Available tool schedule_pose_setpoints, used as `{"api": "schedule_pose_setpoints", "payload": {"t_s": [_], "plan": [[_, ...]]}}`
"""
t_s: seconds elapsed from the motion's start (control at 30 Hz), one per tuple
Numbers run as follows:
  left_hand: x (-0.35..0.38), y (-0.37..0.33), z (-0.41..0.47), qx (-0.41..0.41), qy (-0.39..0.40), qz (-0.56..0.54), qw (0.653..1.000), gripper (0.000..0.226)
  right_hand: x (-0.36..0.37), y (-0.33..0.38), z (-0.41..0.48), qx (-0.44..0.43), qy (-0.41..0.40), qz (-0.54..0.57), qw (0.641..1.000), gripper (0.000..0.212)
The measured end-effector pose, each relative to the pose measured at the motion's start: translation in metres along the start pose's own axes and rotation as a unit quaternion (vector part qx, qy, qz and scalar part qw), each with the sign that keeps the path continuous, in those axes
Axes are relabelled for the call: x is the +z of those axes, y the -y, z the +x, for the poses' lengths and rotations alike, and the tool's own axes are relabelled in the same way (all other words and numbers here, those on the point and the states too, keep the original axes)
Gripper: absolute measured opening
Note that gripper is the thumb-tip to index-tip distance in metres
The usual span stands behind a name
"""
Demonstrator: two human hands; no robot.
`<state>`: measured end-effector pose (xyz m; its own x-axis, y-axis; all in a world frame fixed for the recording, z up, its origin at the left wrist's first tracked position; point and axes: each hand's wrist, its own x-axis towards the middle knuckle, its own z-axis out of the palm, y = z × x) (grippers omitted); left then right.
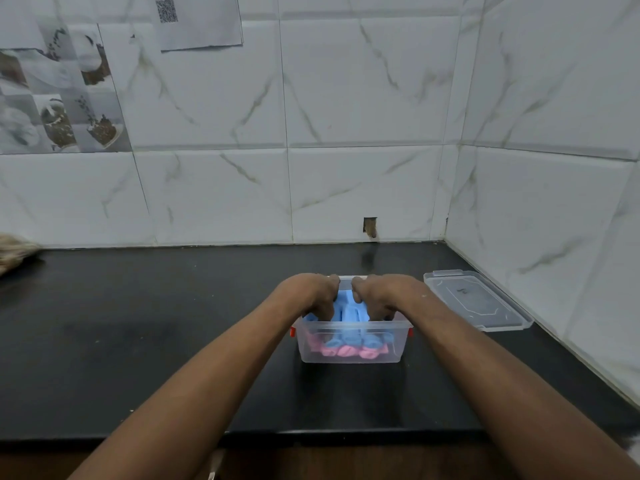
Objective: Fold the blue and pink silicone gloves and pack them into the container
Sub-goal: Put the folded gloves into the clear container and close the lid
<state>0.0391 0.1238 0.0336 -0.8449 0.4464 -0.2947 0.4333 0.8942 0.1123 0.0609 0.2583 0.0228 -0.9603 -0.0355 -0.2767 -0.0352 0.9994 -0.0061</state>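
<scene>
A clear plastic container (349, 355) with red side clips stands on the black counter in the middle of the head view. Inside, the pink glove (341, 351) lies at the bottom and the folded blue glove (348, 311) rests on top of it. My left hand (310, 294) and my right hand (381, 294) are both inside the container, fingers curled down onto the blue glove, pressing on it from either side. The fingertips are hidden behind the glove and the container wall.
The container's clear lid (476, 299) lies flat on the counter to the right, close to the side wall. A brownish fuzzy object (15, 252) sits at the far left edge. Tiled walls (346, 188) close off the back and right; the counter's front edge (311, 436) runs below.
</scene>
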Motion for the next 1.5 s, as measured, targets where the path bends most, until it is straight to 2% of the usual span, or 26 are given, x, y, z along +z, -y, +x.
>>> {"api": "schedule_pose_setpoints", "payload": {"t_s": [0.1, 0.17, 0.23, 0.27, 0.3, 0.33, 0.37, 0.47, 0.53, 0.6, 0.67, 0.73, 0.8, 0.87, 0.97, 1.03, 1.13, 1.23, 1.3, 1.4, 1.5], "plan": [[0.0, 0.003, -0.006, 0.023, -0.028, 0.031, 0.999, 0.067, -0.007, -0.01, -0.012, -0.03, 0.004, 0.047, 0.998, 0.057], [-0.005, 0.009, -0.012, 0.043, -0.043, 0.057, 0.997, 0.061, -0.015, -0.025, -0.025, -0.072, -0.035, 0.155, 0.985, 0.045], [-0.012, 0.02, -0.019, 0.062, -0.085, 0.046, 0.993, 0.051, -0.019, -0.045, -0.041, -0.103, -0.139, 0.329, 0.928, 0.025], [-0.015, 0.026, -0.022, 0.072, -0.125, 0.026, 0.989, 0.044, -0.019, -0.058, -0.046, -0.09, -0.209, 0.387, 0.893, 0.016], [-0.016, 0.031, -0.024, 0.077, -0.171, -0.003, 0.982, 0.039, -0.019, -0.071, -0.049, -0.057, -0.277, 0.401, 0.871, 0.01], [-0.015, 0.036, -0.025, 0.076, -0.215, -0.035, 0.973, 0.035, -0.016, -0.086, -0.051, -0.002, -0.325, 0.366, 0.872, 0.006], [-0.012, 0.04, -0.025, 0.069, -0.251, -0.069, 0.963, 0.032, -0.012, -0.102, -0.051, 0.058, -0.339, 0.298, 0.891, 0.005], [0.005, 0.046, -0.022, 0.047, -0.323, -0.132, 0.936, 0.028, 0.018, -0.134, -0.051, 0.191, -0.236, 0.119, 0.945, 0.027], [0.019, 0.048, -0.018, 0.037, -0.351, -0.145, 0.924, 0.026, 0.041, -0.142, -0.049, 0.212, -0.185, 0.094, 0.955, 0.034], [0.031, 0.048, -0.014, 0.027, -0.374, -0.168, 0.912, 0.025, 0.06, -0.144, -0.047, 0.22, -0.178, 0.11, 0.953, 0.029], [0.04, 0.047, -0.011, 0.019, -0.391, -0.186, 0.901, 0.024, 0.072, -0.144, -0.043, 0.233, -0.208, 0.112, 0.943, 0.023], [0.045, 0.047, -0.009, 0.016, -0.404, -0.198, 0.893, 0.023, 0.08, -0.141, -0.038, 0.242, -0.253, 0.076, 0.934, 0.013], [0.047, 0.048, -0.007, 0.016, -0.407, -0.203, 0.89, 0.023, 0.085, -0.137, -0.037, 0.242, -0.273, 0.029, 0.931, 0.013], [0.047, 0.05, -0.006, 0.02, -0.408, -0.205, 0.89, 0.023, 0.083, -0.132, -0.038, 0.232, -0.32, -0.003, 0.919, 0.012], [0.044, 0.053, -0.005, 0.025, -0.412, -0.21, 0.887, 0.023, 0.066, -0.126, -0.045, 0.198, -0.451, -0.014, 0.87, 0.01], [0.04, 0.052, -0.005, 0.027, -0.416, -0.221, 0.882, 0.027, 0.047, -0.12, -0.053, 0.149, -0.52, -0.018, 0.841, 0.013], [0.026, 0.046, -0.006, 0.049, -0.434, -0.268, 0.859, 0.043, 0.012, -0.104, -0.066, 0.043, -0.598, 0.028, 0.8, 0.005], [0.003, 0.038, -0.01, 0.099, -0.456, -0.312, 0.828, 0.062, -0.022, -0.084, -0.077, -0.053, -0.617, 0.125, 0.775, 0.003], [-0.014, 0.035, -0.014, 0.135, -0.45, -0.35, 0.811, 0.068, -0.04, -0.07, -0.08, -0.082, -0.603, 0.239, 0.757, 0.004], [-0.035, 0.035, -0.021, 0.146, -0.431, -0.41, 0.79, 0.057, -0.052, -0.056, -0.076, -0.09, -0.553, 0.365, 0.743, 0.009], [-0.04, 0.039, -0.024, 0.096, -0.465, -0.42, 0.774, 0.036, -0.05, -0.057, -0.065, -0.06, -0.509, 0.456, 0.727, 0.013]]}}
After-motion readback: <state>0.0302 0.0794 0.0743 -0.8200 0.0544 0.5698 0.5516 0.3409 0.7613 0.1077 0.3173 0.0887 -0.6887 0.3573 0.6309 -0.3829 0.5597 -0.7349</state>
